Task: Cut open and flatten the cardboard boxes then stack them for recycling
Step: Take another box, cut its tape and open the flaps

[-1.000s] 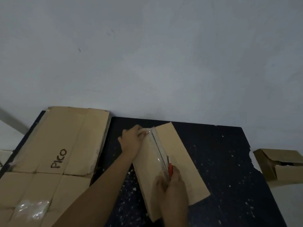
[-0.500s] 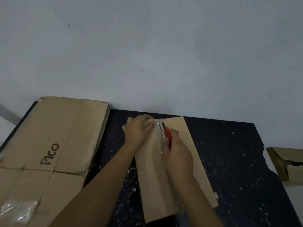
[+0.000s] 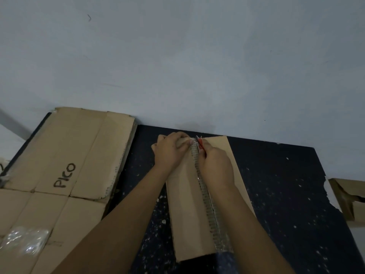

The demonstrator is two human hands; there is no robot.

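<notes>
A long brown cardboard box (image 3: 189, 210) lies on the dark table, its taped seam running from near me to the far end. My left hand (image 3: 170, 152) grips the box's far left corner, fingers curled over the edge. My right hand (image 3: 215, 165) holds a red-handled cutter (image 3: 200, 144) with its blade at the far end of the seam. The tape along the seam looks crinkled and slit behind the cutter. A flattened cardboard sheet (image 3: 65, 159) marked "PICO" lies at the left.
The dark speckled table (image 3: 286, 194) meets a pale wall at the back. A crumpled piece of clear tape (image 3: 25, 241) sits on the flattened sheet near the left front. Another brown box (image 3: 349, 202) stands off the table's torn right edge.
My right hand has run the cutter along the seam from the near part of the box to its far end. My left hand has stayed on the far corner.
</notes>
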